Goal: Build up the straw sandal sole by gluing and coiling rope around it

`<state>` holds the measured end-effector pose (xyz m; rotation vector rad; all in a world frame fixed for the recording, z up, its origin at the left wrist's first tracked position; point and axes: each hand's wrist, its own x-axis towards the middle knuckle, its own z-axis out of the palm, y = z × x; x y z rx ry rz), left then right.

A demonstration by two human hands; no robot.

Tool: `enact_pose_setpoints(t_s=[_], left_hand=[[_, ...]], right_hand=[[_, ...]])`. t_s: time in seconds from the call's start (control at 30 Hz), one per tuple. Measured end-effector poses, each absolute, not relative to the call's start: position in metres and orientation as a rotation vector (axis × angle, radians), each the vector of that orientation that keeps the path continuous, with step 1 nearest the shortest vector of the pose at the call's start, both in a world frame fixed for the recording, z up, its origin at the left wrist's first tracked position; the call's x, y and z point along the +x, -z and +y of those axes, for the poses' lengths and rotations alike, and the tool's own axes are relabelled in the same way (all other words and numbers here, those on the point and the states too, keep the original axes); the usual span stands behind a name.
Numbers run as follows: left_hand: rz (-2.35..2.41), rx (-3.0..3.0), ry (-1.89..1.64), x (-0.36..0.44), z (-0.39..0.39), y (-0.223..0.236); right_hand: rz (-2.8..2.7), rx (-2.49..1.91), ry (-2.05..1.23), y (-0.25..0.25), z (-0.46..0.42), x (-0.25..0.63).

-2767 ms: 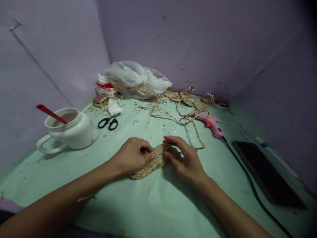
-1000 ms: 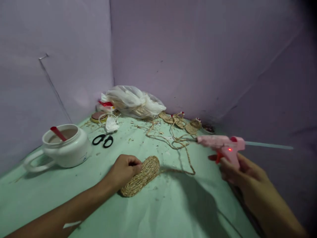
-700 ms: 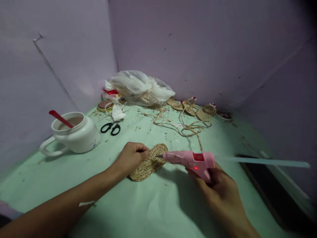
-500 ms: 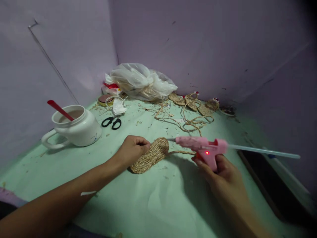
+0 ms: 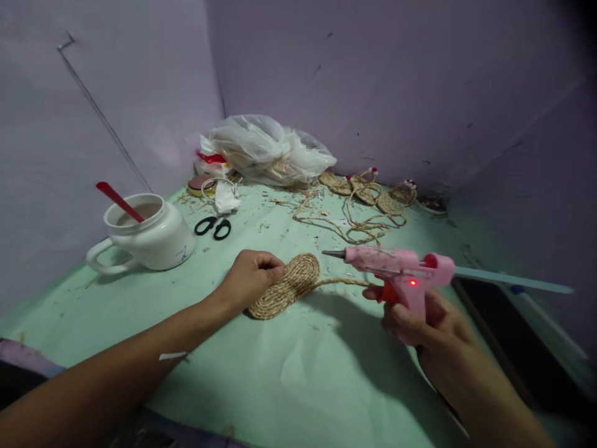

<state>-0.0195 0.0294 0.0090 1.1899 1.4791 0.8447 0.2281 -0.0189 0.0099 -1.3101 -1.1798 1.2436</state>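
My left hand [image 5: 254, 277] pinches the left edge of a coiled straw-rope sole [image 5: 286, 289], shaped like a small slipper sole and tilted above the green tabletop. A loose tail of braided rope [image 5: 345, 282] runs from the sole's right side toward my right hand [image 5: 429, 326]. That hand is closed round the handle of a pink hot glue gun [image 5: 396, 264], whose red light is on. Its metal nozzle points left, just right of the sole's upper end and apart from it. From the gun's back sticks a long translucent glue stick [image 5: 513, 280].
A white mug [image 5: 149, 233] with a red-handled utensil stands at left, beside black-handled scissors [image 5: 213, 228]. Behind lie a plastic bag [image 5: 273, 152], loose rope [image 5: 354, 230] and several finished straw slippers [image 5: 394, 198]. A dark flat phone-like object [image 5: 508, 336] lies at right.
The glue gun has moved right and turned slightly, so its nozzle has come away from the sole's edge. My left hand keeps its hold on the sole.
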Motion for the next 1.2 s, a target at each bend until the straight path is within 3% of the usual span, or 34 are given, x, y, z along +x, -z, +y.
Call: enact_pose_setpoints(t_s=[0.8, 1.2], left_hand=[[1.576, 1.616, -0.947, -0.023, 0.024, -0.023], [1.556, 1.667, -0.985, -0.023, 0.023, -0.023]], right_hand=[[-1.933, -1.264, -0.430, 0.007, -0.024, 0.209], [-1.944, -1.257, -0.380, 0.003, -0.026, 0.208]])
